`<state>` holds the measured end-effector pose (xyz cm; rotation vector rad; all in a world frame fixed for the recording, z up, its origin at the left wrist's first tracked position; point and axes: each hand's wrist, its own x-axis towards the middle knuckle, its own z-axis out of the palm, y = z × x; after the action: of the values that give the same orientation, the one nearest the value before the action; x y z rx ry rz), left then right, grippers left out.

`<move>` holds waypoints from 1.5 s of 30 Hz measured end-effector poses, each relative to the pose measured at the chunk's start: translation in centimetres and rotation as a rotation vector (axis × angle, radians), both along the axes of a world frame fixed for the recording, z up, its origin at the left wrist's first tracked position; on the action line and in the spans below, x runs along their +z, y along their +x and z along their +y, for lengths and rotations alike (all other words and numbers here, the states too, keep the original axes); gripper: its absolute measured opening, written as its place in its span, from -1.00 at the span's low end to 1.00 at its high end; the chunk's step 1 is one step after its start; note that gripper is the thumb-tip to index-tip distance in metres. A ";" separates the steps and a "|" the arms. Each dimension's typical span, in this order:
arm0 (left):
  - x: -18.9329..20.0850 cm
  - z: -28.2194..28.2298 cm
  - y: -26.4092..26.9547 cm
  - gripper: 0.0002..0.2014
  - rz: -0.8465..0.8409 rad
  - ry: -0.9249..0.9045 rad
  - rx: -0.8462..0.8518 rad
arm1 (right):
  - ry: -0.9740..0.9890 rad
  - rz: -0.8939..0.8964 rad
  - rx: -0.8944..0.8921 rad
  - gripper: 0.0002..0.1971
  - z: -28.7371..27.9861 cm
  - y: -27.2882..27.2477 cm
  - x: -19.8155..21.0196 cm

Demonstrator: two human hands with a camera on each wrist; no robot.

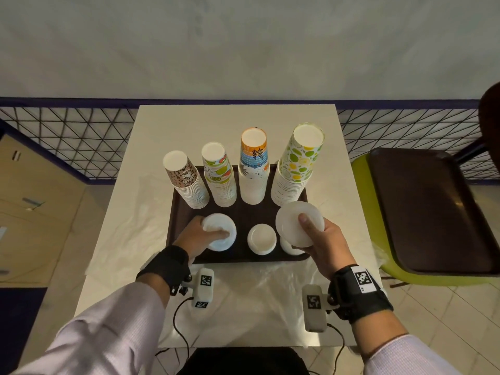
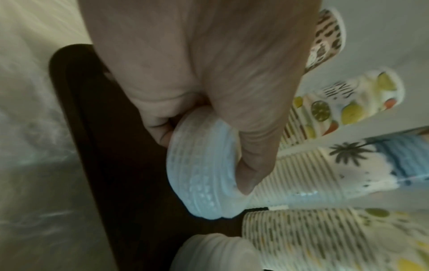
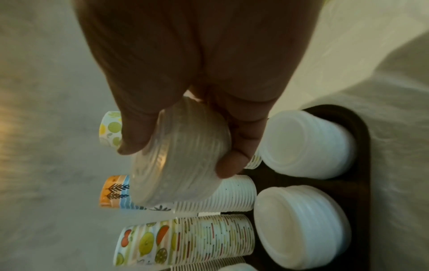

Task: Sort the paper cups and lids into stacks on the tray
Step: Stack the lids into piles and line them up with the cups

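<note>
Four stacks of upside-down paper cups stand along the back of the brown tray [image 1: 173, 212]: brown-patterned [image 1: 186, 180], fruit-print [image 1: 219, 177], orange-and-blue [image 1: 253, 169] and lime-print [image 1: 297, 163]. My left hand [image 1: 213, 228] grips a tilted stack of white lids [image 1: 219, 232] [image 2: 204, 165] over the tray's front left. My right hand [image 1: 311, 234] holds a wider lid stack [image 1: 295, 223] [image 3: 183, 155] raised above the tray's front right, thumb on top. A lid stack [image 1: 262, 238] [image 3: 301, 223] sits at the front middle, and another [image 1: 288, 249] [image 3: 306, 144] lies partly hidden under the right-hand stack.
The tray lies on a small white table [image 1: 151, 147] covered with a crinkled clear plastic sheet [image 1: 257, 288]. A second dark tray [image 1: 433, 212] rests on a green chair at the right. A cardboard box [image 1: 40, 212] stands at the left, with a wire mesh fence [image 1: 81, 136] behind.
</note>
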<state>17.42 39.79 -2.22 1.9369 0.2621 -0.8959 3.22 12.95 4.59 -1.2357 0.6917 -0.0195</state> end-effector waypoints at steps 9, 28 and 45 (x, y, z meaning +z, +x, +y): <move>5.6 -2.5 -0.6 -0.05 -0.041 -0.263 0.082 | 0.148 -0.135 0.112 -0.59 1.5 1.5 2.2; 7.6 -5.8 -0.5 -0.46 -0.452 -0.144 -0.154 | 0.251 -0.147 0.179 -0.62 2.2 2.8 2.6; 8.9 -9.7 0.6 -0.22 -0.277 -0.282 -0.628 | 0.367 -0.166 0.172 0.14 0.3 3.0 3.3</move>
<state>18.03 30.06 6.65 1.8640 -0.6371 -0.9750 6.21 13.24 7.85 -0.9244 0.4196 0.1403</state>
